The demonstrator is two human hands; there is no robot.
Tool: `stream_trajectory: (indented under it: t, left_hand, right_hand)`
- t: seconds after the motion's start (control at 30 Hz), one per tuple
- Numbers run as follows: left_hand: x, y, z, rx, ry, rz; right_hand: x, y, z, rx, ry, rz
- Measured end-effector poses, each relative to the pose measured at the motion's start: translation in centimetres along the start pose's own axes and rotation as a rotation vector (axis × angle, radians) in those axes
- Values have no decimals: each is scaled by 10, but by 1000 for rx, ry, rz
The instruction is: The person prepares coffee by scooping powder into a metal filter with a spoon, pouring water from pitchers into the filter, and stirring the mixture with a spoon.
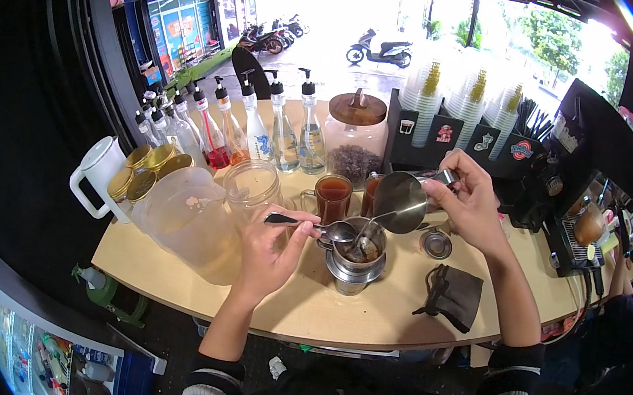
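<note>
My left hand [275, 251] is closed round the dark handle of a metal spoon [340, 232], whose bowl is at the rim of a metal drip filter [357, 261]. My right hand [469, 193] grips the handle of a metal pitcher [401, 203], tilted left over the filter, with a thin stream of liquid falling from it. Dark wet contents show inside the filter, which sits on a metal cup. Just behind stand a glass mug of brown drink [333, 195] and a second mug, partly hidden by the pitcher. A round metal lid [435, 244] lies right of the filter.
Pump bottles [283, 145], a wood-lidded jar [354, 136] and a cup holder [444, 137] line the back of the table [305, 311]. Plastic pitchers [185, 215] stand left. A dark pouch [453, 296] lies near the front edge. An espresso machine [584, 223] is at right.
</note>
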State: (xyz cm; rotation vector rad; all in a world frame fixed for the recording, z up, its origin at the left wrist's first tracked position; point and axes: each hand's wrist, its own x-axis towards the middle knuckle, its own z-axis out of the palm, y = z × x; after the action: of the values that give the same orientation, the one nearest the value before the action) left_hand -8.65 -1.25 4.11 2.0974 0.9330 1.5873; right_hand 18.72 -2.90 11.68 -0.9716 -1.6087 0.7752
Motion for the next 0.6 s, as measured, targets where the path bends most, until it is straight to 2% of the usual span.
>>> stream_trajectory:
  t: [0.23,0.6]
  left_hand:
    - [2,1,2,55,-10,69]
    - [2,0,2,74,-16,60]
  right_hand:
    - [-5,-4,-1,-29,-12,-39]
    - [-13,-5,-10,-58,15,6]
